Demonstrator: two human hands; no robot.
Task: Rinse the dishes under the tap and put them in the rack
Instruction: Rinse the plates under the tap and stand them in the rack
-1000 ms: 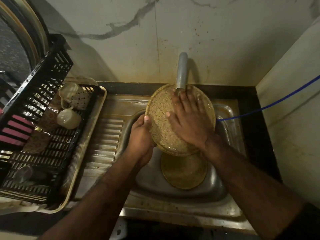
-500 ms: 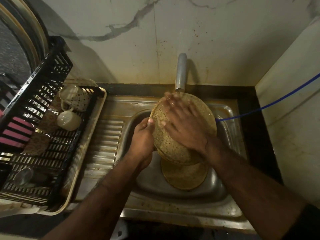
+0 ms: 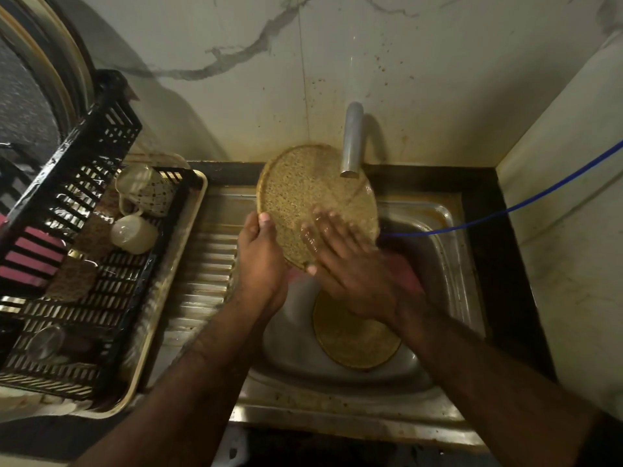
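A round speckled tan plate (image 3: 296, 190) is tilted under the steel tap (image 3: 351, 143), with water running over it. My left hand (image 3: 261, 264) grips its lower left rim, thumb on the front face. My right hand (image 3: 350, 264) lies flat and wet on the plate's lower right face, fingers spread. A second speckled plate (image 3: 354, 342) lies in the bottom of the steel sink (image 3: 448, 251), partly hidden by my right wrist. The black dish rack (image 3: 84, 197) stands at the left on a cream tray (image 3: 168, 298).
In the rack lie two cups (image 3: 135, 230), a patterned mug (image 3: 148, 190) and a glass (image 3: 45, 342). A ribbed drainboard (image 3: 205, 264) separates rack and sink. A blue hose (image 3: 505, 207) runs from the right wall into the basin. Walls close in behind and at right.
The plate has been lifted and shifted left and back under the tap. My right hand slid from its upper face down to its lower right part; my left hand rose with the rim.
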